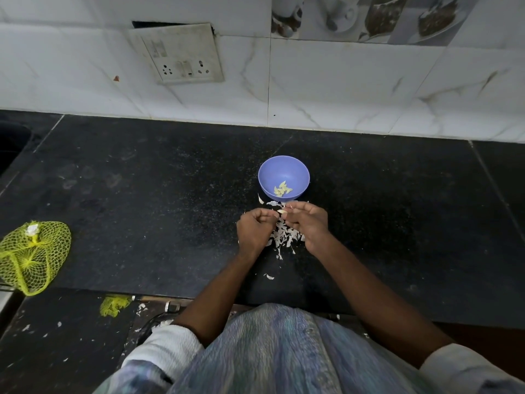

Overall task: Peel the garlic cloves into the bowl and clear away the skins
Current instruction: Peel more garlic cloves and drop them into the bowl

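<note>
A purple bowl (pixel 284 170) stands on the black counter and holds several peeled garlic cloves (pixel 282 189). Just in front of it, my left hand (pixel 254 228) and my right hand (pixel 308 220) meet over a heap of white garlic skins (pixel 285 236). Both hands have curled fingers and pinch one small pale garlic clove (pixel 281 211) between their fingertips. More loose skin flakes (pixel 269 276) lie nearer to me on the counter.
A yellow mesh bag (pixel 32 255) lies at the counter's left edge, with a torn scrap of yellow mesh (pixel 113 305) lower down. A tiled wall with a switch and socket plate (pixel 181 56) rises behind the black counter (pixel 142 194). A dark sink corner (pixel 11 143) shows far left.
</note>
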